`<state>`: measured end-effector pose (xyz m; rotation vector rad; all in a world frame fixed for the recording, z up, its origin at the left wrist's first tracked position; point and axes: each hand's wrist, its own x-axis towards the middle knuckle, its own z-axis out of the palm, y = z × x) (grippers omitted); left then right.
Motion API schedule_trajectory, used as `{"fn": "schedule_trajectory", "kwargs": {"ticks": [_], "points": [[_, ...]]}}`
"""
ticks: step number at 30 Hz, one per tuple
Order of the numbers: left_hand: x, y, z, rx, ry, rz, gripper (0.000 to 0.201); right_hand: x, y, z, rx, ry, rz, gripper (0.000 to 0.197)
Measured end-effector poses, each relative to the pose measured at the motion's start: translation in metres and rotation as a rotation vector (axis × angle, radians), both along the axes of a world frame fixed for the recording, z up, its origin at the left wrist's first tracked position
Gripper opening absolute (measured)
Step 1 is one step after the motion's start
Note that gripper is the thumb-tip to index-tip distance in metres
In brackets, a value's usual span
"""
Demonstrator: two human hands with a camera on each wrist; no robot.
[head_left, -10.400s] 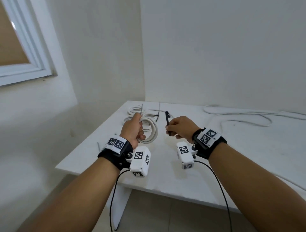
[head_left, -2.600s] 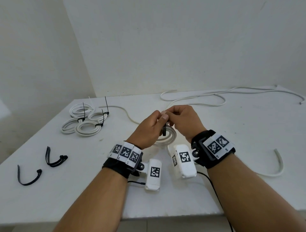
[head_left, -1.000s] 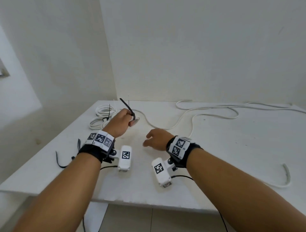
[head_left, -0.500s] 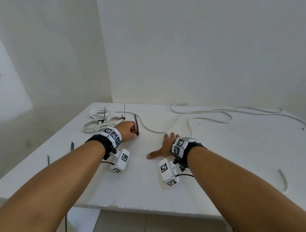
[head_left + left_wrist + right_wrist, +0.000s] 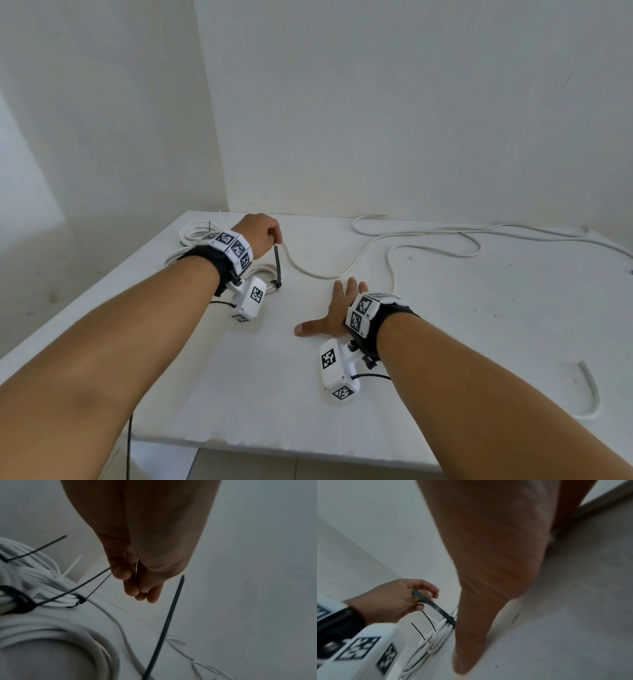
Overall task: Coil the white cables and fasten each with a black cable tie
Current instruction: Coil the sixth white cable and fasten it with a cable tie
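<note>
A freshly tied white coil [image 5: 266, 273] lies on the table beside my left wrist. Its black cable tie [image 5: 276, 263] stands up from it. My left hand [image 5: 262, 233] hovers just above the tie's tip, fingers loosely curled. In the left wrist view the tie tail [image 5: 168, 615] ends a little clear of my fingertips [image 5: 142, 592], held by nothing. From the right wrist, the tie [image 5: 436, 608] crosses in front of the left hand [image 5: 393, 601] without being pinched. My right hand [image 5: 337, 308] lies flat on the table, fingers spread.
Other tied coils [image 5: 191, 233] sit at the back left corner, close behind the new one. A long loose white cable [image 5: 325, 277] snakes across the back of the table [image 5: 274, 377]. A short cable piece [image 5: 594, 387] lies at the right.
My left hand carried the tied coil left to the pile, set it down and now lifts off its tie. The right hand let go earlier and has settled flat on the table.
</note>
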<state>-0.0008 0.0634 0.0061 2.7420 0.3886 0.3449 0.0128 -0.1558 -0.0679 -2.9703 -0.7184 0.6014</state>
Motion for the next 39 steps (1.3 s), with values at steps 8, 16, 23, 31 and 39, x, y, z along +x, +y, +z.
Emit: {"fn": "schedule_trajectory", "kwargs": {"ticks": [8,16,23,31,39], "points": [[0.063,-0.013,-0.006,0.304,0.298,-0.11,0.041,0.002,0.001,-0.005,0.034,0.049,0.002,0.141],[0.082,-0.011,-0.016,0.499,0.533,-0.15,0.036,0.005,0.003,-0.008,0.02,0.076,0.012,0.144],[0.086,-0.007,-0.016,0.539,0.556,-0.144,0.027,0.002,0.0,-0.005,0.016,0.071,0.013,0.142],[0.084,0.007,0.0,0.408,0.339,-0.154,0.013,0.005,0.002,-0.008,0.019,0.068,0.015,0.143],[0.067,0.005,0.038,0.386,0.118,-0.091,0.014,0.004,0.001,-0.007,0.039,0.051,0.013,0.143]]}}
